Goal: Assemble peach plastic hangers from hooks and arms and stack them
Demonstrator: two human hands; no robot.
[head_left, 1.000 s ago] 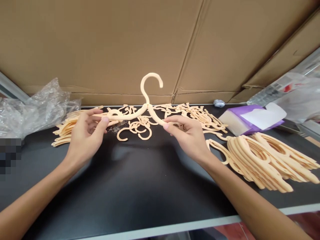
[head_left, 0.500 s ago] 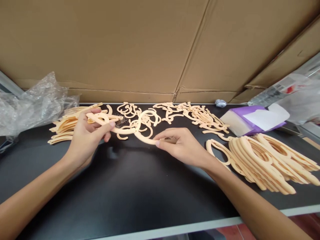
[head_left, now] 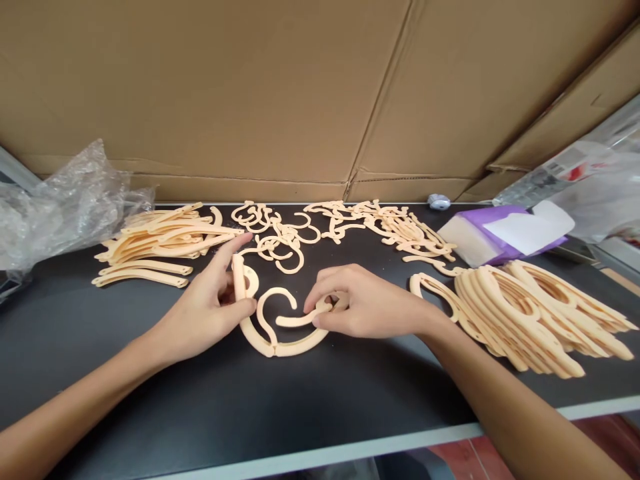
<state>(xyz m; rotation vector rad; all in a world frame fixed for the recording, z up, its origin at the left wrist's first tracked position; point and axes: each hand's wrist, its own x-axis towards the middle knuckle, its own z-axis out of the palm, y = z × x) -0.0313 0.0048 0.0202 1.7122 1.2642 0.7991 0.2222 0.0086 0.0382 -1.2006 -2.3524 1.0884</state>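
A cream plastic hanger (head_left: 280,337) lies on the black table (head_left: 250,413) between my hands, folded so its two arms curve toward me and its hook curls inside them. My left hand (head_left: 210,310) pinches the left arm's end between thumb and fingers. My right hand (head_left: 360,307) grips the right arm's end, fingers curled over it.
A stack of loose hanger arms (head_left: 160,243) lies at the back left beside crumpled clear plastic (head_left: 65,200). Loose hooks (head_left: 275,240) and small parts (head_left: 395,230) are strewn along the back. A pile of folded hangers (head_left: 525,307) sits right, a purple packet (head_left: 505,237) behind it. Cardboard boxes (head_left: 300,93) wall the back.
The hanger was held up spread with its hook pointing up; both hands have brought it down toward me, folded its arms together and laid it on the table.
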